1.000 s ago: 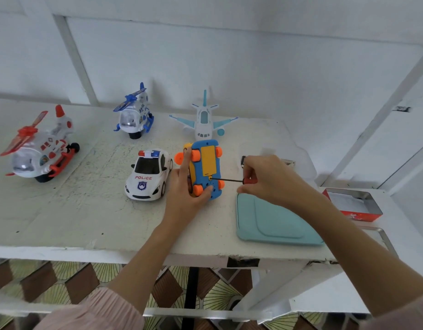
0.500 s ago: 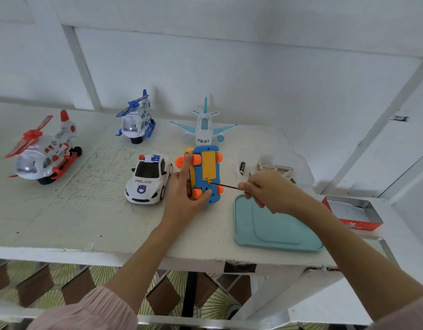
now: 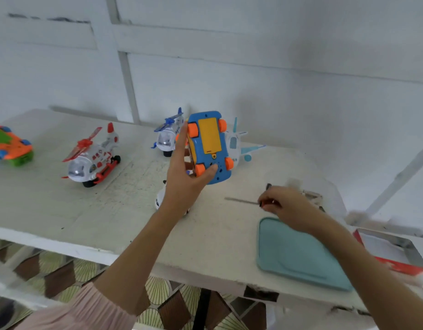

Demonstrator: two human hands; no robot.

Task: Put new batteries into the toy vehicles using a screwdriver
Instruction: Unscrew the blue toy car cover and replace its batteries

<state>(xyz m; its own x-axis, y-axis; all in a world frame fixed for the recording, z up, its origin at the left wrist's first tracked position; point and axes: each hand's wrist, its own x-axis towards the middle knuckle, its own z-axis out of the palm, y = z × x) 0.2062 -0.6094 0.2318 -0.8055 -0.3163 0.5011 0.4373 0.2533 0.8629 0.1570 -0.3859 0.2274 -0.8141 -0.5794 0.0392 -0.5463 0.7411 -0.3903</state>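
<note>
the left hand (image 3: 186,179) grips the blue toy car (image 3: 209,146) and holds it above the bench (image 3: 63,210), underside toward the camera, yellow battery cover (image 3: 209,138) on, four orange wheels showing. the right hand (image 3: 288,207), blurred, pinches the screwdriver (image 3: 243,200), its shaft pointing left, well apart from the car, over the bench. a white toy (image 3: 161,198) is mostly hidden behind the left wrist, no writing readable. the toy plane (image 3: 241,146) is half covered by the car. the blue helicopter (image 3: 169,136) sits at the far side, the red helicopter (image 3: 92,158) to the left, an orange and green toy (image 3: 10,146) cut off at the left edge. a teal tray (image 3: 298,253) lies near right, a red tin (image 3: 396,253) beyond it; small items behind the right hand are too blurred to make out.
</note>
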